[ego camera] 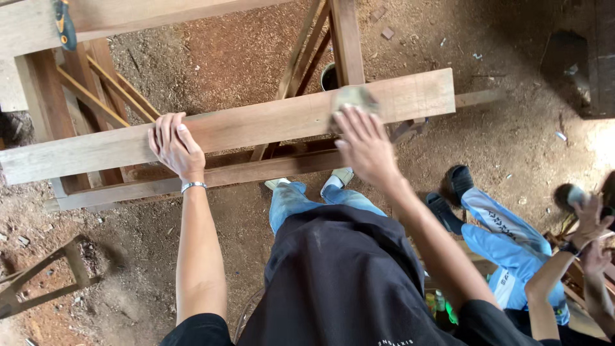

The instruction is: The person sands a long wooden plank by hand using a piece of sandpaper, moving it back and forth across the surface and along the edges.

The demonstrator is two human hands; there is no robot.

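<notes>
Two bare hands work on a long wooden plank (256, 125) that lies across a wooden frame (192, 176) of rails and slanted braces, over a dirt floor (512, 141) strewn with reddish sawdust and small wood chips. The plank runs from the left edge of the view, rising slightly to its cut right end, which juts free past the frame's upright post (346, 38).

Open floor lies beyond that right end and to the lower left, where part of another small wooden frame (45, 275) stands. A blue-and-yellow tool handle (63, 24) rests on a board at the top left.

On the plank's near edge, left of its middle, the left hand (174, 146) lies with fingers curled over the top face, gripping the wood; a metal bracelet (193, 186) circles the wrist. Right of the middle, the right hand (365, 144) presses a worn sanding pad (352, 98) flat onto the plank's top face, fingers spread; hand and pad are blurred.

Another person in light blue trousers (506, 230) and dark sandals crouches at the right, their hands (589, 221) raised near a blurred round object.
</notes>
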